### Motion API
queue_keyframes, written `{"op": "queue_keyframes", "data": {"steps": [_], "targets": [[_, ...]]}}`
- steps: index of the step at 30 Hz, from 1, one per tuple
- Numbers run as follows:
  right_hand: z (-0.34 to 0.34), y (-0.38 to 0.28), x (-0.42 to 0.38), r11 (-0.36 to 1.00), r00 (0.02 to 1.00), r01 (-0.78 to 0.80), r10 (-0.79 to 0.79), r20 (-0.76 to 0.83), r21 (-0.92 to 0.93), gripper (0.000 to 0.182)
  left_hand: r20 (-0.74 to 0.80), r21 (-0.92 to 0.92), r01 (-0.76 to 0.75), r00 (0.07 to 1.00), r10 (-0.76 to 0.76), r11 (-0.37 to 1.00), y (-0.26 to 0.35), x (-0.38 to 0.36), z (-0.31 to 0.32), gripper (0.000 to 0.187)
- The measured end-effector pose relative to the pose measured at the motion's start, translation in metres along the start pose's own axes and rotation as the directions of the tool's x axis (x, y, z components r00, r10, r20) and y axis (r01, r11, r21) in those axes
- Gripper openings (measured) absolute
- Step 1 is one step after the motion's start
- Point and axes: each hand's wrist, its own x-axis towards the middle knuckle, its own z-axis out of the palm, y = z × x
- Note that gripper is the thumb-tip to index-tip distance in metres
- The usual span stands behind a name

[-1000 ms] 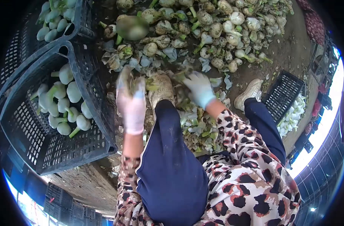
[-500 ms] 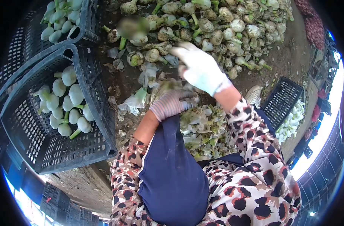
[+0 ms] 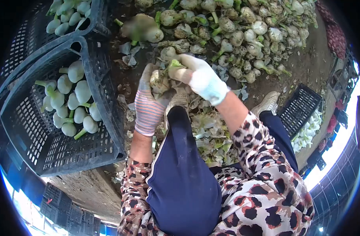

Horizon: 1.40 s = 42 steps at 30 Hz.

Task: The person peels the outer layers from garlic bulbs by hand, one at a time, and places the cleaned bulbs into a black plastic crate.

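Note:
My left hand (image 3: 148, 100), in a striped glove, is closed around a dirty garlic bulb (image 3: 159, 82) above my shoe. Close beside it, my right hand (image 3: 201, 78) in a white glove pinches the short green stem (image 3: 175, 65) at the top of the bulb. Its fingertips are partly hidden behind the stem. Just past my hands spreads a pile of unpeeled garlic bulbs (image 3: 247, 37) with dry, soiled skins. Peeled skins (image 3: 211, 135) lie heaped on the ground between my legs.
To the left stands a black plastic crate (image 3: 26, 129) holding several clean white bulbs (image 3: 82, 91); another crate (image 3: 20, 43) with bulbs is behind it. On the right, a small black crate (image 3: 300, 104) leans near white garlic (image 3: 308, 131). Red net sacks (image 3: 335, 39) lie at the far right.
My right hand has drawn back from the pile toward my left hand. My left hand has risen from beside the knee and turned up, now with a garlic bulb in it. The view has shifted slightly.

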Motion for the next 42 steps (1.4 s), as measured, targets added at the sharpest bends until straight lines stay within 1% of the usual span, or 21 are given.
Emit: {"op": "queue_keyframes", "data": {"steps": [2, 3, 6, 7, 12, 15, 19, 21, 22, 24, 26, 28, 29, 30, 32, 34, 35, 38, 40, 41, 42], "targets": [[-0.001, 0.013, -0.02, 0.952, 1.0, 0.027, -0.029, 0.002, 0.306, 0.037, 0.084, 0.034, 0.053, 0.995, -0.056, 0.998, 0.022, -0.004, 0.005, 0.089], [0.005, 0.019, -0.018, 0.917, 0.98, 0.19, -0.196, -0.019, 0.35, 0.041, 0.076, 0.101, -0.114, 0.991, 0.107, 0.988, 0.019, -0.005, 0.01, 0.082], [0.007, 0.022, -0.033, 0.942, 0.983, 0.185, -0.182, -0.039, 0.28, 0.045, 0.089, 0.274, -0.237, 0.971, 0.221, 0.932, 0.024, -0.01, 0.011, 0.081], [0.007, 0.03, -0.033, 0.906, 0.982, 0.179, -0.185, -0.02, 0.385, 0.044, 0.081, 0.352, -0.27, 0.963, 0.259, 0.896, 0.031, -0.012, 0.009, 0.079], [-0.006, 0.031, -0.039, 0.873, 0.987, 0.068, -0.129, 0.095, 0.482, 0.042, 0.12, 0.302, -0.228, 0.972, 0.201, 0.926, 0.046, -0.018, 0.007, 0.083], [-0.017, 0.028, -0.042, 0.872, 0.981, 0.011, -0.106, 0.166, 0.49, 0.039, 0.143, -0.093, 0.078, 0.988, -0.064, 0.993, 0.059, -0.021, 0.008, 0.082], [-0.014, 0.029, -0.046, 0.847, 0.98, 0.037, -0.133, 0.146, 0.53, 0.035, 0.121, -0.277, 0.077, 0.992, -0.044, 0.958, 0.057, -0.022, 0.015, 0.077], [-0.012, 0.032, -0.048, 0.819, 0.979, 0.041, -0.148, 0.141, 0.573, 0.034, 0.307, -0.466, 0.415, 0.904, -0.297, 0.782, 0.055, -0.02, 0.012, 0.079], [-0.009, 0.036, -0.048, 0.811, 0.982, 0.044, -0.141, 0.122, 0.583, 0.034, 0.308, -0.464, 0.415, 0.904, -0.297, 0.782, 0.047, -0.018, 0.011, 0.079], [-0.006, 0.04, -0.05, 0.804, 0.985, 0.047, -0.135, 0.104, 0.592, 0.035, 0.571, -0.73, 0.544, 0.818, -0.067, 0.413, 0.031, -0.013, 0.011, 0.082], [-0.005, 0.042, -0.053, 0.803, 0.996, 0.074, -0.092, 0.0, 0.592, 0.032, 0.584, -0.721, 0.553, 0.809, -0.065, 0.418, 0.033, -0.014, 0.012, 0.079], [-0.008, 0.041, -0.052, 0.761, 0.995, 0.091, -0.1, -0.023, 0.643, 0.027, 0.068, -0.365, 0.208, 0.978, -0.196, 0.907, 0.048, -0.02, 0.022, 0.073], [-0.01, 0.039, -0.051, 0.88, 0.955, 0.296, -0.269, -0.122, 0.372, 0.026, 0.058, -0.179, 0.112, 0.993, -0.103, 0.978, 0.051, -0.022, 0.019, 0.071], [-0.012, 0.037, -0.049, 0.884, 0.877, 0.465, -0.452, -0.162, 0.052, 0.024, 0.059, -0.176, 0.11, 0.993, -0.101, 0.978, 0.048, -0.022, 0.019, 0.071], [-0.008, 0.04, -0.05, 0.822, 0.816, 0.568, -0.556, -0.161, 0.043, 0.026, 0.164, -0.17, 0.064, 0.986, -0.036, 0.983, 0.038, -0.026, 0.022, 0.076], [-0.008, 0.035, -0.057, 0.874, 0.863, 0.487, -0.481, -0.153, 0.001, 0.024, 0.169, -0.33, 0.174, 0.978, -0.123, 0.928, 0.046, -0.025, 0.017, 0.081], [-0.006, 0.033, -0.062, 0.949, 0.98, 0.171, -0.137, -0.141, 0.266, 0.021, 0.256, -0.412, 0.249, 0.955, -0.151, 0.876, 0.049, -0.025, 0.012, 0.08], [-0.004, 0.02, -0.061, 0.883, 0.985, 0.021, 0.063, -0.162, 0.468, 0.02, 0.35, -0.532, 0.278, 0.932, -0.091, 0.8, 0.045, -0.023, 0.007, 0.081], [-0.002, 0.045, -0.048, 0.961, 0.951, -0.114, 0.179, -0.251, 0.252, 0.02, 0.322, -0.42, 0.241, 0.941, -0.104, 0.875, 0.054, -0.028, 0.008, 0.088], [-0.009, 0.054, -0.043, 0.978, 0.981, -0.154, 0.134, -0.143, -0.138, 0.022, 0.362, -0.535, 0.173, 0.931, 0.04, 0.827, 0.051, -0.032, 0.009, 0.097], [-0.016, 0.064, -0.038, 0.851, 0.991, -0.122, 0.13, -0.02, -0.51, 0.023, 0.362, -0.538, 0.169, 0.931, 0.045, 0.826, 0.054, -0.029, 0.01, 0.097]]}}
